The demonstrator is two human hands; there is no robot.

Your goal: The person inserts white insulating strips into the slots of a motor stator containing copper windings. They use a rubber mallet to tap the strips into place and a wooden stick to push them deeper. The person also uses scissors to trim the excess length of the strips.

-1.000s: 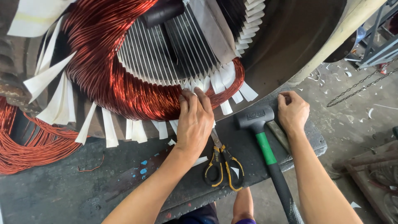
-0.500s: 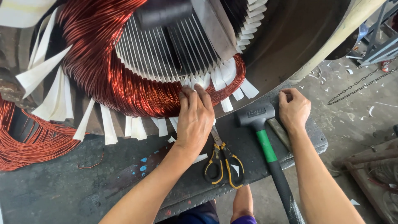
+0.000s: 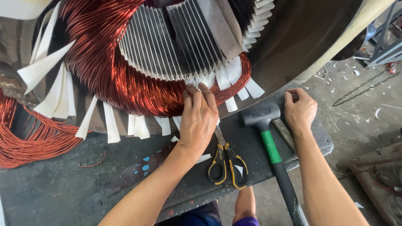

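Hands (image 3: 199, 119) (image 3: 300, 109) two, mallet (image 3: 260, 116) one.

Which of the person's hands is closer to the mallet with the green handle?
Right. The right hand rests on the bench just beside the mallet head, not touching it. The left hand is farther off, fingers pressed on the copper winding, scissors between.

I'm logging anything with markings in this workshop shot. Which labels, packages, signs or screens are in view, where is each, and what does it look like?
Raised marking on the mallet head: on the dark bench beside the right hand; small moulded band, black on black.
Small mark on the scissors: below the left hand, at the black and yellow handles; too small to make out.
No packages, signs or screens show.
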